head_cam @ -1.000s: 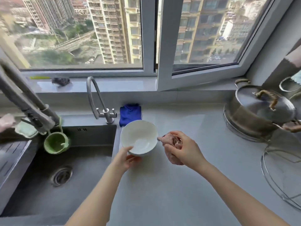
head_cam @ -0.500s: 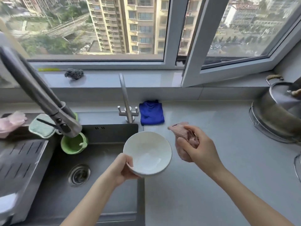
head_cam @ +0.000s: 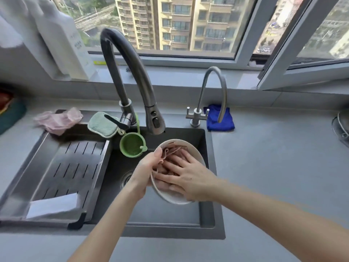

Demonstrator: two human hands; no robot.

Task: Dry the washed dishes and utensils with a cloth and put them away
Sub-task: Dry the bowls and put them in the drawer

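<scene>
A white bowl [head_cam: 196,154] is held over the right part of the dark sink [head_cam: 166,214]. My left hand [head_cam: 146,169] grips its left rim, thumb over the edge. Inside the bowl lies a pinkish-brown cloth [head_cam: 172,151]. My right hand [head_cam: 186,176] presses that cloth against the bowl's inside with fingers spread and fairly straight. The bowl's lower inside is hidden under the hand and cloth.
A tall dark faucet [head_cam: 132,82] arches over the sink, a small steel tap [head_cam: 213,95] beside it. A green cup [head_cam: 132,146] hangs at the sink's back. A slotted drain tray [head_cam: 62,167] sits left, a blue cloth [head_cam: 220,120] on the grey counter [head_cam: 273,167].
The bowl moved from the counter to over the sink. My right hand brought the cloth from beside the bowl down into it. The view swung left.
</scene>
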